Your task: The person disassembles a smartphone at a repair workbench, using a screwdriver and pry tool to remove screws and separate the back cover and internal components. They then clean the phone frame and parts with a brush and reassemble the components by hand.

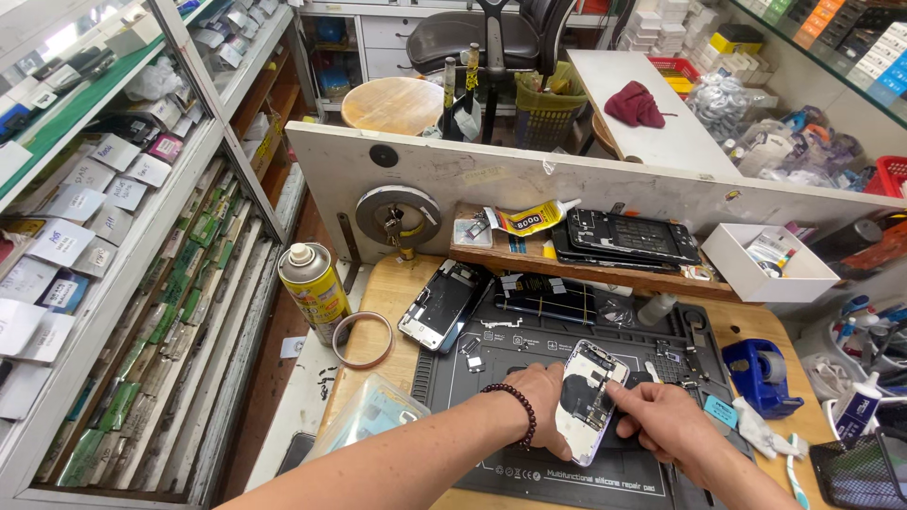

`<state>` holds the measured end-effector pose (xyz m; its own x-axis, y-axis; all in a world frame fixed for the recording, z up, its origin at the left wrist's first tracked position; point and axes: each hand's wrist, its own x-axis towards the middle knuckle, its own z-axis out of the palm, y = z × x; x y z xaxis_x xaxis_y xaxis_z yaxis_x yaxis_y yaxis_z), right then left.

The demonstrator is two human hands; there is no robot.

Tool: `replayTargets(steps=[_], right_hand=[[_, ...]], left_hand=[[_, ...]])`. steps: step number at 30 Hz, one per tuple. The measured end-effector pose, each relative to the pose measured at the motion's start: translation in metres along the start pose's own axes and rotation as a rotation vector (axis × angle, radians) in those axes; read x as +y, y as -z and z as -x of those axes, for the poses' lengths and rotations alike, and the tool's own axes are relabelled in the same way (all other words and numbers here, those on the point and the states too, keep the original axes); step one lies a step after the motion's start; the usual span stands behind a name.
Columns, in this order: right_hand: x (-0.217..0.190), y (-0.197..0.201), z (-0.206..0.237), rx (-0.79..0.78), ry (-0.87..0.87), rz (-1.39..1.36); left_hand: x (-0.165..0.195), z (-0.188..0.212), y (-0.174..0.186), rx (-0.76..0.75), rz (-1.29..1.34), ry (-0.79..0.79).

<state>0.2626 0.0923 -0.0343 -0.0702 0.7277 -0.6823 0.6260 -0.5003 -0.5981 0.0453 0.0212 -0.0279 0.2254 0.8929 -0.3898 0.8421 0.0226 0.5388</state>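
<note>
- The left hand [543,392], with a dark beaded bracelet [518,411] on its wrist, has its fingers clamped on the left edge of an opened white phone chassis [588,401] with bare inner parts showing.
- The right hand [657,416] touches the right side of that chassis, fingers together and pressed on its inner face near the middle.
- The chassis is tilted over a black silicone repair mat [529,472], which lies on the wooden surface [387,293].
- A second open phone frame [442,304] lies at the mat's upper left corner.
- A yellow spray can [314,288] stands on the left, with a tape ring [362,338] just beside it.
- A blue tape dispenser [761,375] sits to the right of the mat.
- A yellow glue tube [531,220] and dark phone panels [631,236] rest on a raised wooden shelf [586,274] behind.
</note>
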Motion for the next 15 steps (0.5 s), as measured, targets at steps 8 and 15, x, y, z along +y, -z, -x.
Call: replayTargets(steps=[8, 15], right_hand=[[0.006, 0.001, -0.004, -0.033, 0.022, -0.036], [0.008, -0.002, -0.002, -0.009, 0.039, -0.065]], left_hand=[[0.0, 0.003, 0.006, -0.027, -0.006, 0.01], [0.001, 0.005, 0.012, -0.052, -0.003, 0.015]])
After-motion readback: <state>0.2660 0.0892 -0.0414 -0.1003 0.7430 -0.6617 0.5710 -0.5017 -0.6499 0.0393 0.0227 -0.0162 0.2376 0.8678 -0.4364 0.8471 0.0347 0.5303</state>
